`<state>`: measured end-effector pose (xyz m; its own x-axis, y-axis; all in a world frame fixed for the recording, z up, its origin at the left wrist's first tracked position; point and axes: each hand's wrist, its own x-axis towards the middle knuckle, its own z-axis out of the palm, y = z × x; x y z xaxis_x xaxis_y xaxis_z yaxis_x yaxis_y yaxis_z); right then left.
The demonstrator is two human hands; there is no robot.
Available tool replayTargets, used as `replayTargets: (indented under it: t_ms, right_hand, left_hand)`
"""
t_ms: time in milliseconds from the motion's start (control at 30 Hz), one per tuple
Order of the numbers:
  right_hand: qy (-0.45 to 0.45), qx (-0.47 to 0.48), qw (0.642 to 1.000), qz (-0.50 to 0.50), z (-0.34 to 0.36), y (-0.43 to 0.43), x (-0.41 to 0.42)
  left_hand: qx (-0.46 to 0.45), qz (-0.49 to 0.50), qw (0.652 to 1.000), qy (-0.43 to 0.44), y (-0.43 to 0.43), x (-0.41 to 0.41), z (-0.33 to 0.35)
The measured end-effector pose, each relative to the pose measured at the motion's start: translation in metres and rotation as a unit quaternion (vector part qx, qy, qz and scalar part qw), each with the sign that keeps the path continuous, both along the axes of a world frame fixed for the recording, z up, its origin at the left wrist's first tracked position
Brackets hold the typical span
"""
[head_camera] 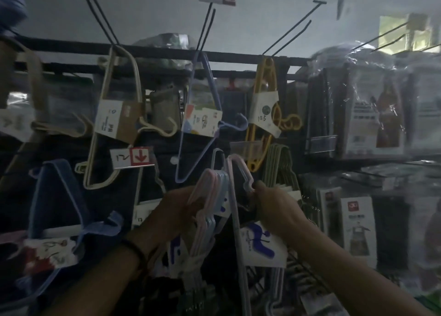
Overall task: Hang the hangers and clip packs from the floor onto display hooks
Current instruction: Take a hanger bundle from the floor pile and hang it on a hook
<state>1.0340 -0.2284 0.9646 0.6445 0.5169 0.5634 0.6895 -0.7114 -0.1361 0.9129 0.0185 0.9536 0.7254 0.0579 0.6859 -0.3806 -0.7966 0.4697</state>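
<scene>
Bundle of pastel pink and blue plastic hangers (210,187) sits well below the black horizontal rail (238,55), raised in front of the display and not yet on any hook. The left hand (177,210) has its fingers wrapped round the bundle from the side. Beside it, also well below the rail, a second pack of pale pink hangers (238,172), banded by a white card with blue print (261,246), is held by the right hand (274,208), which pinches the curled hook end at the top.

The step in hand looks like getting a pack onto a display hook: both packs are off the floor, but neither is hung. The next move calls for lifting the pinched hook end and steering it over a free prong. Which prong is meant cannot be told in this dim, blurred view.

Directly under the rail hang a yellow plastic hanger pack (265,101), a lilac wire hanger pack (202,115) and a cream hanger pack (114,110). Olive-green hangers (281,163) hang lower, just behind the right hand.
</scene>
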Motion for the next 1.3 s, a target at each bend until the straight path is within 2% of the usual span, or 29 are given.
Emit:
replayTargets:
  t_ms: [133,267,367,433,567,767,867,1000,1100,1200,1300]
  right_hand:
    - [-0.060,0.019,0.998,0.020,-0.003,-0.004,0.006]
    - [-0.100,0.086,0.991,0.018,0.003,-0.007,0.017]
    - [-0.109,0.067,0.991,0.026,0.000,-0.002,0.023]
    - [-0.099,0.052,0.993,0.022,-0.011,0.004,0.026]
    - [-0.025,0.075,0.997,0.015,-0.025,0.014,0.029]
    - [-0.039,0.153,0.987,0.031,-0.019,0.012,0.033]
    - [-0.010,0.114,0.993,0.039,-0.011,0.014,0.038]
    - [-0.019,0.041,0.999,0.016,-0.008,0.029,0.049]
    - [0.012,0.035,0.999,0.019,-0.008,0.042,0.061]
    - [-0.043,0.024,0.999,0.023,-0.005,0.063,0.076]
    - [-0.016,0.034,0.998,0.055,-0.005,0.082,0.094]
  left_hand:
    - [0.059,-0.007,0.996,-0.062,-0.012,0.015,0.006]
    - [0.056,0.028,0.994,-0.089,-0.017,0.018,0.018]
    - [0.068,0.016,0.991,-0.111,-0.022,0.019,0.023]
    - [0.088,0.003,0.989,-0.116,-0.026,0.018,0.023]
    - [0.102,0.005,0.990,-0.098,-0.030,0.015,0.019]
    - [0.098,-0.010,0.989,-0.109,-0.034,0.018,0.018]
    - [0.114,-0.002,0.988,-0.108,-0.032,0.025,0.019]
    - [0.096,-0.004,0.988,-0.118,-0.023,0.029,0.015]
    - [0.092,0.017,0.990,-0.102,-0.012,0.031,0.008]
    - [0.111,0.016,0.990,-0.088,-0.012,0.033,0.003]
    - [0.111,0.025,0.991,-0.068,-0.010,0.037,0.000]
